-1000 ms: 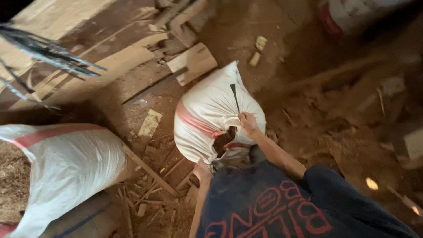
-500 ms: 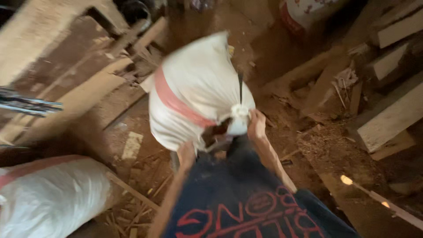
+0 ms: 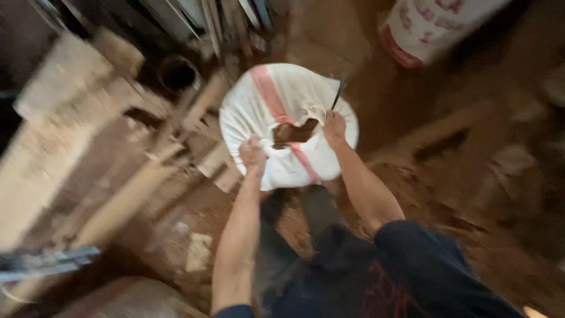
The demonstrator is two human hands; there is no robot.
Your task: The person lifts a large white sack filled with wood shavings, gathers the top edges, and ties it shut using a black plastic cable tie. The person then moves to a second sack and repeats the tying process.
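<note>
White sack between both gripping hands

The sawdust-strewn dirt floor carries a white sack, scattered wood offcuts and planks.

A rough woodworking shed or sawmill yard; the dirt floor is brown with sawdust and chips; planks and offcuts lie heaped left of the white woven sack; a second such sack stands beyond it, up to the right.
</note>
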